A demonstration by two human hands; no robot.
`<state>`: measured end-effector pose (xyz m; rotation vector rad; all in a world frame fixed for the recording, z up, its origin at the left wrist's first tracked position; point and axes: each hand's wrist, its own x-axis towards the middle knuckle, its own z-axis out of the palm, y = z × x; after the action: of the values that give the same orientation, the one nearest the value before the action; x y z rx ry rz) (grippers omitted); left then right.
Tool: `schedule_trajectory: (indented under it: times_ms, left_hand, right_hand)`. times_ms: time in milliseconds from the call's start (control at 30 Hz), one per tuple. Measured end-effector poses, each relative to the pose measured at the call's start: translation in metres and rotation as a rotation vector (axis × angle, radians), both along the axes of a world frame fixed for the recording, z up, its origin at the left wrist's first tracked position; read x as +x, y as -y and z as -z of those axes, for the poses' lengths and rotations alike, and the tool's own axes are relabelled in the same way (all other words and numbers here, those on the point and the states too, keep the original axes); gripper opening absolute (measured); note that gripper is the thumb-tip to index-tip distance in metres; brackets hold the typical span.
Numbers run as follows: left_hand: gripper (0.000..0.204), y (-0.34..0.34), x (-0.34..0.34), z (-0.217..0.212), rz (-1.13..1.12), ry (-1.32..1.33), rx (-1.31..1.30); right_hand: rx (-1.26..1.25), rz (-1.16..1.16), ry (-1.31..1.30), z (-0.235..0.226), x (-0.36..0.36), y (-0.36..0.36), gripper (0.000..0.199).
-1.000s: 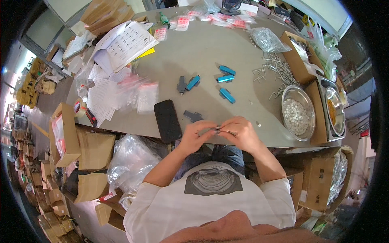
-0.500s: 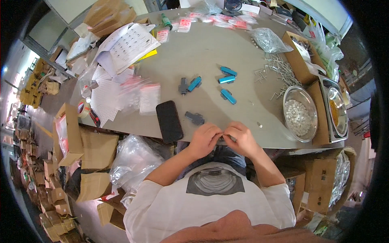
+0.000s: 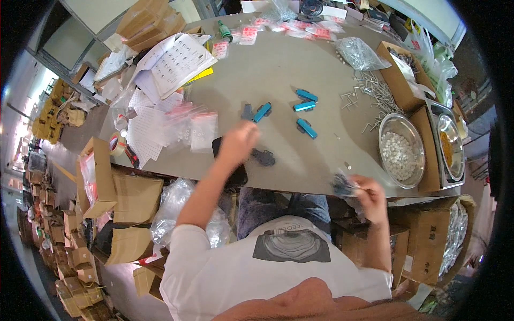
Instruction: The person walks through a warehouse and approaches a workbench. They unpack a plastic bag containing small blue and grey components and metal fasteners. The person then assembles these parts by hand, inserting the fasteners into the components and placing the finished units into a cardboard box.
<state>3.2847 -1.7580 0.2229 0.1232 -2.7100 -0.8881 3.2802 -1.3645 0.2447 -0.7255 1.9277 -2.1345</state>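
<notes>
My left hand (image 3: 239,143) reaches over the table beside a dark grey plastic part (image 3: 247,111) and a blue piece with dark fittings (image 3: 262,112). Motion smears its fingers, so whether they grip anything is hidden. Below it lies another dark grey part (image 3: 263,157). The left forearm partly covers a black phone (image 3: 238,176). At the table's front edge, my right hand (image 3: 370,197) is closed on a small clear plastic bag (image 3: 342,185) with something dark in it, blurred. Several more blue pieces (image 3: 307,128) lie further right on the table.
On the right stand a metal bowl of white bits (image 3: 399,152), loose metal pins (image 3: 375,93) and a cardboard box (image 3: 409,80). Zip bags (image 3: 204,131), papers (image 3: 179,64) and a tape roll (image 3: 116,143) lie left. Red-and-white packets (image 3: 321,32) line the far side.
My hands, together at the front edge before, have parted. The left has moved forward and left towards the grey part; the right has moved right, with the clear bag now showing in it.
</notes>
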Motion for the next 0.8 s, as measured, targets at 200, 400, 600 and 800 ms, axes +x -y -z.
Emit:
schedule_trajectory:
  times_ms: [200, 400, 600, 800]
  left_hand:
    - [0.031, 0.207, -0.021, 0.082, -0.259, -0.016, -0.4]
    - [0.017, 0.217, -0.034, 0.071, -0.227, 0.194, -0.246]
    - [0.015, 0.197, -0.017, 0.046, -0.19, -0.078, -0.403]
    - [0.015, 0.175, 0.005, 0.026, -0.357, -0.295, -0.329]
  right_hand:
    - [0.36, 0.33, 0.371, -0.041, 0.033, -0.136, 0.019]
    - [0.921, 0.219, 0.431, -0.003, 0.045, -0.206, 0.013]
    - [0.862, 0.107, 0.345, 0.008, 0.011, -0.128, 0.02]
    - [0.925, -0.072, 0.056, 0.002, -0.022, -0.039, 0.026]
